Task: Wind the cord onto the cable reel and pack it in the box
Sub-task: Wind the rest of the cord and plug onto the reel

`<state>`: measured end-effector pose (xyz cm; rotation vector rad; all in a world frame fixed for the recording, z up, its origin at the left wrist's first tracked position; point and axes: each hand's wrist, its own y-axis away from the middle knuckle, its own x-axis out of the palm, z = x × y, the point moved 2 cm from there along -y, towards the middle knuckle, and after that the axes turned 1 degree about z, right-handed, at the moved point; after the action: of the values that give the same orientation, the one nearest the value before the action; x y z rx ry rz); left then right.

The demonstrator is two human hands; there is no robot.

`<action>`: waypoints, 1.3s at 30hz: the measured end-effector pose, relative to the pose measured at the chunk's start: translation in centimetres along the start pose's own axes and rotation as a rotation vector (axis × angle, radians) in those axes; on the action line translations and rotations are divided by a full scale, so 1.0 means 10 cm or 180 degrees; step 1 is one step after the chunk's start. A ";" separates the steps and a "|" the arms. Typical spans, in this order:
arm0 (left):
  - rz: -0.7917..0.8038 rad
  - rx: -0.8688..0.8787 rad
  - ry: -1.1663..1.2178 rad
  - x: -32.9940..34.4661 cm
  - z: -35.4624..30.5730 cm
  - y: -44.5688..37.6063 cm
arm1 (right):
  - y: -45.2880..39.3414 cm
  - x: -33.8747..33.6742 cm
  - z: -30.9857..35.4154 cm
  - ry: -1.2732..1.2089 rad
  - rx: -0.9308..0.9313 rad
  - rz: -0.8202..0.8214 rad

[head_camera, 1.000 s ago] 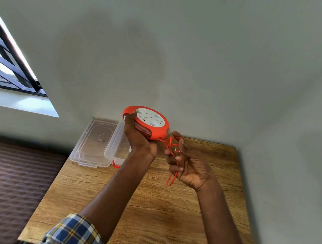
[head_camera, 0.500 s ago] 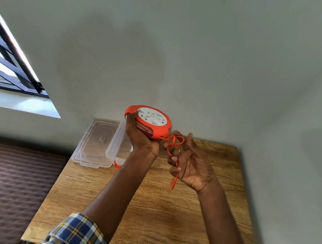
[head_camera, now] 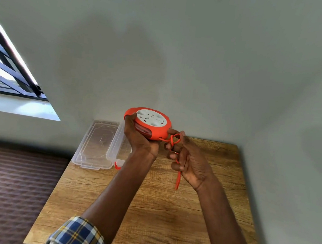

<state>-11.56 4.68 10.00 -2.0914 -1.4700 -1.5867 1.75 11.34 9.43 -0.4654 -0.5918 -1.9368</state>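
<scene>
From the head camera, the left hand (head_camera: pixel 139 139) grips the orange cable reel (head_camera: pixel 148 123) by its rim, held up above the far end of the wooden table (head_camera: pixel 148 208); the right hand (head_camera: pixel 188 157) curls its fingers round the orange cord (head_camera: pixel 174 140), which loops into a tangle just beside the reel's outlet (a knot, it seems) while a short tail hangs below the palm; pulled taut now, that loop would likely cinch and jam at the slot; the clear plastic box (head_camera: pixel 118 149) and its lid (head_camera: pixel 95 145) lie open behind the left wrist, near enough to be knocked.
</scene>
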 end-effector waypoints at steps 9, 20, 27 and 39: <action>0.0021 0.0024 -0.0038 0.00 -0.03 0.00 | -0.02 -0.11 -0.07 -0.0163 0.0166 0.0107; -0.0026 0.0010 -0.0003 0.04 -0.01 0.07 | 0.00 -0.11 -0.04 0.0273 0.0645 -0.0326; -0.0034 -0.0011 0.0060 0.04 -0.03 0.06 | 0.03 -0.12 -0.08 0.0201 0.0604 -0.0163; 0.0087 -0.0045 0.0093 0.09 -0.02 0.07 | 0.00 -0.07 -0.05 0.0257 0.0467 -0.0327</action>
<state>-11.19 4.71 11.11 -2.0775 -1.4190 -1.6155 2.00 11.56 8.58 -0.2673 -0.7115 -1.9826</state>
